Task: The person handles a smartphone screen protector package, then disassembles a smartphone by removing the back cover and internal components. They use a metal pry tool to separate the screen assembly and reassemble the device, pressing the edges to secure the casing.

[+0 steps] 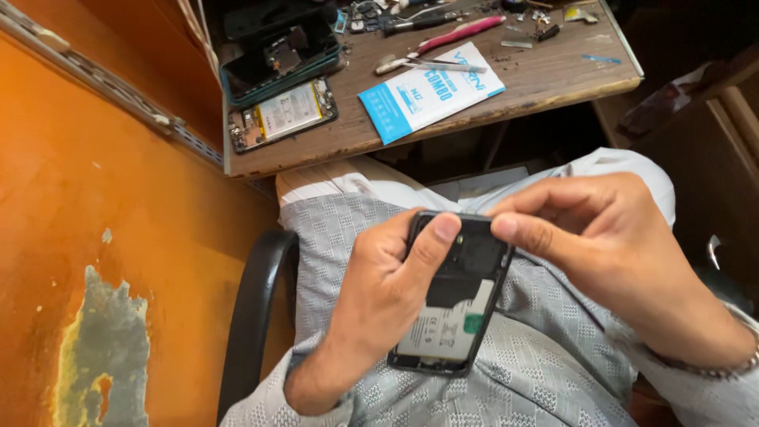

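I am cradling the opened phone [457, 300] in my left hand [379, 304], fingers closed on its edges; my right hand [609, 253] is pinching its top corner. It seems light, stiff and fragile inside.

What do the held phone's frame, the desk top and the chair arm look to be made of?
Phone frame: looks like matte black plastic, dull with no glint; metal can't be ruled out.
Desk top: wood or wood laminate, brown with visible grain, worn pale at the front edge.
Chair arm: glossy black, smooth curved highlight, probably moulded plastic or vinyl.
Left hand grips the phone; right hand pinches its top.
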